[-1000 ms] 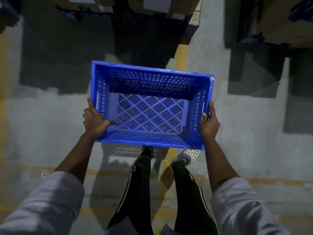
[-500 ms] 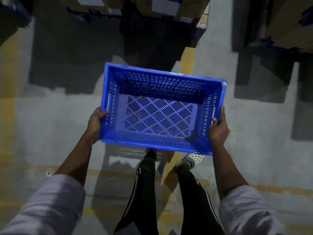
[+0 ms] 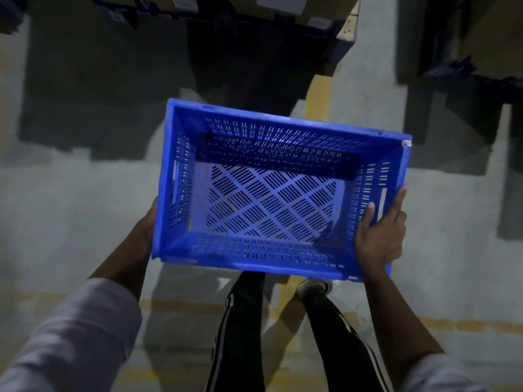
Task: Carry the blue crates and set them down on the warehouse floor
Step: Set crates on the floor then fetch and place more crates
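Mid-carry. We hold one blue perforated plastic crate [image 3: 271,251] in the air in front of us, above our legs and clear of the ground, empty. Right hand [image 3: 379,236] clamps its right wall near the corner, thumb over the rim. Left hand [image 3: 147,226] sits against the left wall, fingers hidden, so we can't tell its grip. Set-down not yet done; no other crates in view. Below: grey concrete floor [image 3: 70,222] with worn yellow painted lines [image 3: 317,91]. Dim light, hard shadows, cardboard boxes [image 3: 254,7] stacked ahead.

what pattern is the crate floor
Diamond grid of slotted vents on the blue crate, head view.
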{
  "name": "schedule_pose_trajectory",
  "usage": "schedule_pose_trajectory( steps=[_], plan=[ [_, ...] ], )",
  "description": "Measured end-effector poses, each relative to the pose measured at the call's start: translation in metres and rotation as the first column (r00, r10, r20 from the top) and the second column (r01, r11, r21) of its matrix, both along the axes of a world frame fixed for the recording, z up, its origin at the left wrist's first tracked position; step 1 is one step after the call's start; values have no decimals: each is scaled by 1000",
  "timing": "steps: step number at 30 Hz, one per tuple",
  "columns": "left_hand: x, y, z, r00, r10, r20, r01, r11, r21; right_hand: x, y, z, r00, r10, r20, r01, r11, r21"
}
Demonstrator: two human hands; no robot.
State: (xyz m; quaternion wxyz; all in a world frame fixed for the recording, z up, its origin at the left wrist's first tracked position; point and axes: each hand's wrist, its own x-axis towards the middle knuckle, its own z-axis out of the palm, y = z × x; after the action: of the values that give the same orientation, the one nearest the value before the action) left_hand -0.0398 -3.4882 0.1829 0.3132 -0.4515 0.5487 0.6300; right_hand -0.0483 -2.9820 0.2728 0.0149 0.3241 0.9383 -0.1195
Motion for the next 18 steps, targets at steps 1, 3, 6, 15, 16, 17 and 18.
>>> schedule_pose_trajectory(
  steps=[1, 3, 6, 15, 16, 17, 18],
  plan=[
    [-3, 1, 15, 998, 57, 32, -57, 998, 16, 0, -1, 3, 1000, 0, 2, 0, 1000, -8],
    [-7, 8, 38, 989, 132, 68, -136, 989, 65, -1, -2, 7, 1000, 10, 11, -9, 999, -41],
    [-4, 6, 67, 973, 209, 95, -224, 953, 202, -4, 3, 11, 999, 7, 46, -2, 994, -108],
    [-3, 23, 139, 970, 211, -124, -187, 966, 180, 3, 13, 24, 994, 72, 77, -41, 937, -348],
    [-6, 30, 144, 969, 153, -191, -126, 981, 145, 4, 14, 24, 995, 68, 78, -35, 929, -368],
    [-11, 38, 149, 964, 116, -240, -92, 989, 112, 5, 15, 24, 995, 71, 75, -36, 921, -389],
    [-14, 45, 150, 959, 68, -276, -50, 996, 72, 5, 17, 23, 994, 81, 67, -47, 913, -406]
  ],
)
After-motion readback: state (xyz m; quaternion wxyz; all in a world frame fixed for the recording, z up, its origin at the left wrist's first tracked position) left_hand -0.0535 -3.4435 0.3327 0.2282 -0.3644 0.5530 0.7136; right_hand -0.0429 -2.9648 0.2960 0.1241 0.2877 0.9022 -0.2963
